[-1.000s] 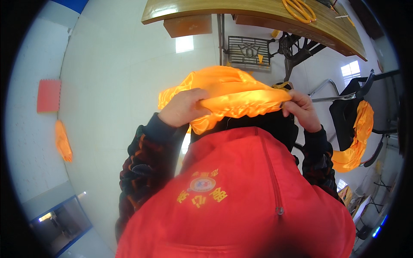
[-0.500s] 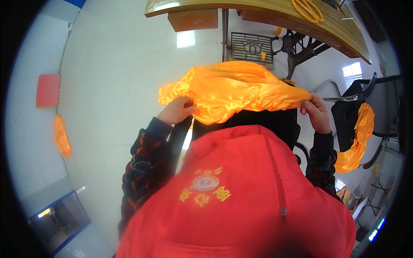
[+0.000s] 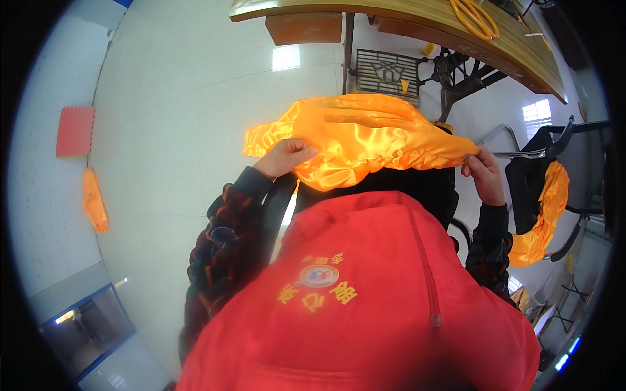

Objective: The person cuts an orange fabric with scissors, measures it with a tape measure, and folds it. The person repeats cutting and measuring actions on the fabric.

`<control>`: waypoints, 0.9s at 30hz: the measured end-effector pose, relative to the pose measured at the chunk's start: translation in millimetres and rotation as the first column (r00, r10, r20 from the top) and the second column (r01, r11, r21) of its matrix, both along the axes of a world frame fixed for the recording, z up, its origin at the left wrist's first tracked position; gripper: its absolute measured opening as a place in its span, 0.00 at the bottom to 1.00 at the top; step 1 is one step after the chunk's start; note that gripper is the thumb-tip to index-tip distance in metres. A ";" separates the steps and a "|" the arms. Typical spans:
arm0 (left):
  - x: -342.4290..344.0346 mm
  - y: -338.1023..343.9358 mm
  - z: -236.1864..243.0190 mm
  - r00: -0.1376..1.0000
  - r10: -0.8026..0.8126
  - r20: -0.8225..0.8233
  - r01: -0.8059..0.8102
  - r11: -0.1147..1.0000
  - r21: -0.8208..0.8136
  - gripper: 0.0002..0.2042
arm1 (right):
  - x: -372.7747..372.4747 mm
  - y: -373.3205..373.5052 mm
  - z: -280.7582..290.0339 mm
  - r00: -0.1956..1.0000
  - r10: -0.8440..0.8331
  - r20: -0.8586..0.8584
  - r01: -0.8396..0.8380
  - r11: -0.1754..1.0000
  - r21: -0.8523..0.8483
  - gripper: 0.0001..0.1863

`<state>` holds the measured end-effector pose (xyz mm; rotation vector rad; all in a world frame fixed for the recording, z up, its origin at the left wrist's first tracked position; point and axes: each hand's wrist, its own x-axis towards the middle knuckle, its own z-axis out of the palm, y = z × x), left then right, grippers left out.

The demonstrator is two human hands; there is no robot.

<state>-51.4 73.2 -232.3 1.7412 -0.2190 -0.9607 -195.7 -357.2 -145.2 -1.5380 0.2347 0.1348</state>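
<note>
In the frame's upper centre we saw the orange cloth (image 3: pixel 372 133), pinched by the right hand (image 3: pixel 486 171); the left hand (image 3: pixel 282 158) touched it, grip unclear. We judged it light, soft, slippery, best held at both ends.

Table (image 3: pixel 417 10) ahead of me: wood top, drawers slung underneath. On it: looped orange cord (image 3: pixel 471 19), thin white stick (image 3: pixel 533 34) further right. Floor (image 3: pixel 169 150): pale glossy tile, window glare. Dark iron stand (image 3: pixel 456 78) with grated treadle (image 3: pixel 388 68) under the table; yellow scrap (image 3: pixel 405 85) at the treadle, can't tell if on or below it. Black chair (image 3: pixel 521 189) to my right: orange fabric (image 3: pixel 553 202) draped over it. My lap (image 3: pixel 420 186): black, bunched orange cloth (image 3: pixel 365 140) across it.
</note>
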 end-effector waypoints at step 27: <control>-25.3 -52.5 62.0 0.530 -0.275 0.802 -0.035 0.938 0.345 0.13 | -15.0 -30.7 -17.5 0.992 -0.120 -0.031 0.122 0.991 0.053 0.09</control>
